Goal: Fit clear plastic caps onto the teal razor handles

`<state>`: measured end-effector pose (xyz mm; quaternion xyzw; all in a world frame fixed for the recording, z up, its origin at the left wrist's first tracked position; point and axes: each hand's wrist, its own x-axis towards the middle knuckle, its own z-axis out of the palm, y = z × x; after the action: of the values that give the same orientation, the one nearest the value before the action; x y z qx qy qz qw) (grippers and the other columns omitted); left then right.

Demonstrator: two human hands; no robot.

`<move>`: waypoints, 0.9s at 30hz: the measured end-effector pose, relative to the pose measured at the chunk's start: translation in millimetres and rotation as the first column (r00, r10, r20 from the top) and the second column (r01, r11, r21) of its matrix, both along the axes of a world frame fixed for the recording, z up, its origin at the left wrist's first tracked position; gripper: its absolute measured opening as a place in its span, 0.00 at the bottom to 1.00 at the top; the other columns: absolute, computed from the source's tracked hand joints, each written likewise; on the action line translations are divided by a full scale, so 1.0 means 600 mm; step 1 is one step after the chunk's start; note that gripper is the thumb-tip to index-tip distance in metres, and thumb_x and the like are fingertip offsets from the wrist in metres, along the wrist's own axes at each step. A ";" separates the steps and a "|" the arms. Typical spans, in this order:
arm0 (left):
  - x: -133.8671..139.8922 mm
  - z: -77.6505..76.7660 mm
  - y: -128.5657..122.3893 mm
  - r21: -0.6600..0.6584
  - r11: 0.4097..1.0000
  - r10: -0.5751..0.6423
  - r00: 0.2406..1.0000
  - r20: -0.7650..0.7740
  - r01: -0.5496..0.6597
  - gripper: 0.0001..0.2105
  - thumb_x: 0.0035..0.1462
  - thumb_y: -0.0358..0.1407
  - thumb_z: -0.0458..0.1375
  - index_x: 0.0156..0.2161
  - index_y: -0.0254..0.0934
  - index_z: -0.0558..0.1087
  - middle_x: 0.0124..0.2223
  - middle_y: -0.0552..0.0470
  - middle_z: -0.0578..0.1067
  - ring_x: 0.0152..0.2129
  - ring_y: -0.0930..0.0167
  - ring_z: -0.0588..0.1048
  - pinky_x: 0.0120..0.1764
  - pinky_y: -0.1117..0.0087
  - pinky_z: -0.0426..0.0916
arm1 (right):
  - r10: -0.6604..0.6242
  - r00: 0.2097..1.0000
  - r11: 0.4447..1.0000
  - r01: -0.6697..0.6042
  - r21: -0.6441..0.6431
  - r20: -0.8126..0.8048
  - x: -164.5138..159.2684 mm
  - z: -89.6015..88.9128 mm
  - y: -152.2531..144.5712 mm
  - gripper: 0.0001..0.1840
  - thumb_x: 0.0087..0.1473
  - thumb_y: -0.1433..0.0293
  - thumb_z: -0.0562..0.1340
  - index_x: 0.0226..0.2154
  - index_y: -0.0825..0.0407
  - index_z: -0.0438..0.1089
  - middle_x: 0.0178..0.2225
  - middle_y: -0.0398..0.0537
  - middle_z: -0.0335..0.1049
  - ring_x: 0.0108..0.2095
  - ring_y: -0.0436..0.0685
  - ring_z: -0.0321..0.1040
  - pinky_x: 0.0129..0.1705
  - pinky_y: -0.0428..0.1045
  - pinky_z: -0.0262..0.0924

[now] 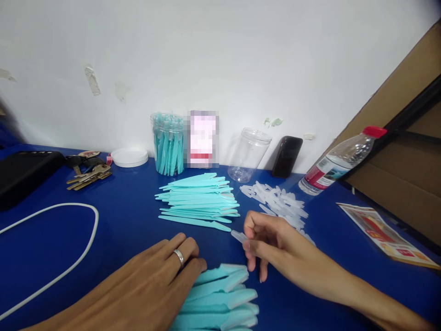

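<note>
My right hand (272, 243) pinches a small translucent blade cap (238, 236) between thumb and fingers. The cap's end is close to the tip of the nearest teal eyebrow razor (195, 222) in the middle pile. More teal razors (200, 197) lie stacked behind it, handles to the left. My left hand (161, 271), with a ring, rests palm down with fingers curled together; its fingertips are hidden. Beside its thumb, a front pile of teal razors (220, 299) shows pale translucent ends on the right. Loose translucent caps (277, 202) are heaped behind my right hand.
Along the wall stand a jar full of teal razors (168, 147), an empty clear jar (250, 156), a phone (287, 156) and a water bottle (339, 161). A white lid (130, 157), keys (91, 174) and a white cable (93, 225) lie left. A printed card (386, 232) lies right.
</note>
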<state>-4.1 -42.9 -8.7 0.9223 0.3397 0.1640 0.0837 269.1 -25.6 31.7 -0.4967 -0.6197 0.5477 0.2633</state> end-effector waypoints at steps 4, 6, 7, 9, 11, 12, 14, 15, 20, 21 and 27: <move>-0.006 -0.009 0.009 0.034 0.999 -0.032 0.998 -0.053 0.034 0.24 0.56 0.38 0.65 0.59 0.45 0.73 0.57 0.48 0.76 0.53 0.56 0.76 0.60 0.58 0.70 | 0.010 1.000 1.000 -0.010 -0.018 0.010 0.000 0.004 -0.005 0.11 0.61 0.67 0.64 0.31 0.50 0.62 0.26 0.41 0.72 0.26 0.50 0.71 0.28 0.45 0.70; -0.007 -0.015 0.011 0.050 0.998 -0.039 0.997 -0.065 0.042 0.25 0.55 0.38 0.64 0.59 0.44 0.72 0.58 0.48 0.76 0.53 0.55 0.76 0.60 0.58 0.70 | 0.002 1.000 1.000 -0.001 -0.017 0.029 0.000 0.004 -0.004 0.11 0.62 0.66 0.64 0.31 0.49 0.61 0.25 0.40 0.72 0.25 0.50 0.70 0.27 0.45 0.69; -0.007 -0.017 0.011 0.058 0.997 -0.041 0.997 -0.068 0.045 0.25 0.55 0.38 0.63 0.59 0.45 0.72 0.58 0.48 0.76 0.54 0.55 0.76 0.60 0.58 0.70 | 0.000 0.999 1.000 0.001 -0.021 0.034 0.001 0.003 -0.004 0.12 0.62 0.66 0.64 0.31 0.49 0.61 0.25 0.40 0.71 0.25 0.50 0.70 0.26 0.45 0.68; -0.006 -0.020 0.011 0.075 0.996 -0.040 0.997 -0.073 0.045 0.24 0.56 0.37 0.61 0.59 0.45 0.72 0.57 0.48 0.76 0.53 0.56 0.76 0.60 0.58 0.70 | 0.003 1.000 0.999 -0.003 -0.046 0.015 0.001 0.002 -0.002 0.12 0.62 0.66 0.64 0.31 0.49 0.61 0.25 0.40 0.72 0.25 0.50 0.72 0.26 0.45 0.68; -0.004 -0.021 0.010 0.096 0.994 -0.037 0.996 -0.076 0.044 0.23 0.57 0.37 0.60 0.59 0.45 0.72 0.56 0.48 0.76 0.52 0.56 0.77 0.59 0.59 0.71 | 0.016 1.000 0.997 -0.017 -0.071 -0.019 0.000 0.003 -0.002 0.12 0.62 0.66 0.64 0.31 0.50 0.61 0.26 0.40 0.73 0.27 0.50 0.74 0.28 0.45 0.70; -0.003 -0.020 0.010 0.107 0.993 -0.036 0.996 -0.078 0.044 0.23 0.57 0.37 0.60 0.58 0.45 0.72 0.56 0.48 0.77 0.52 0.56 0.77 0.59 0.59 0.71 | 0.019 0.999 0.997 -0.022 -0.079 -0.029 0.000 0.004 -0.002 0.12 0.62 0.66 0.65 0.31 0.50 0.61 0.27 0.41 0.74 0.27 0.50 0.74 0.29 0.45 0.70; -0.002 -0.019 0.009 0.133 0.990 -0.031 0.996 -0.082 0.042 0.23 0.56 0.35 0.60 0.58 0.45 0.72 0.56 0.49 0.77 0.51 0.56 0.77 0.58 0.59 0.71 | 0.022 0.999 0.996 -0.024 -0.087 -0.030 0.000 0.008 -0.004 0.14 0.63 0.64 0.65 0.31 0.50 0.61 0.26 0.40 0.73 0.26 0.50 0.74 0.29 0.45 0.70; -0.002 -0.019 0.008 0.146 0.988 -0.028 0.996 -0.084 0.040 0.23 0.56 0.34 0.60 0.58 0.45 0.72 0.55 0.49 0.77 0.51 0.56 0.77 0.58 0.59 0.71 | 0.022 0.999 0.995 -0.025 -0.095 -0.030 0.000 0.011 -0.005 0.15 0.63 0.62 0.66 0.31 0.50 0.61 0.25 0.39 0.73 0.25 0.50 0.74 0.28 0.45 0.70; -0.008 -0.024 0.004 0.280 0.959 -0.026 0.997 -0.066 0.043 0.27 0.52 0.28 0.59 0.59 0.43 0.69 0.55 0.48 0.78 0.50 0.58 0.77 0.57 0.61 0.70 | 0.053 0.997 0.987 -0.062 -0.148 -0.064 -0.002 0.024 -0.013 0.20 0.61 0.57 0.68 0.31 0.49 0.59 0.21 0.36 0.69 0.21 0.48 0.71 0.26 0.43 0.66; -0.009 -0.026 0.004 0.322 0.945 -0.036 0.998 -0.053 0.051 0.27 0.52 0.28 0.59 0.59 0.43 0.69 0.55 0.47 0.78 0.50 0.58 0.77 0.56 0.61 0.70 | 0.064 0.996 0.986 -0.073 -0.150 -0.065 -0.003 0.025 -0.015 0.20 0.62 0.57 0.68 0.31 0.49 0.59 0.21 0.36 0.69 0.22 0.49 0.71 0.27 0.44 0.66; 0.002 -0.023 0.003 0.385 0.923 -0.003 0.999 -0.036 0.017 0.22 0.55 0.31 0.59 0.56 0.42 0.71 0.52 0.49 0.79 0.48 0.60 0.78 0.57 0.63 0.68 | 0.080 0.996 0.987 -0.085 -0.140 -0.046 -0.004 0.027 -0.019 0.18 0.63 0.58 0.66 0.32 0.49 0.59 0.21 0.35 0.69 0.21 0.47 0.69 0.26 0.43 0.64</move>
<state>-3.2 -40.9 -22.3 0.9252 0.2977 0.2109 -0.1044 266.9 -37.2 47.6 -0.4767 -0.5939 0.6107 0.2171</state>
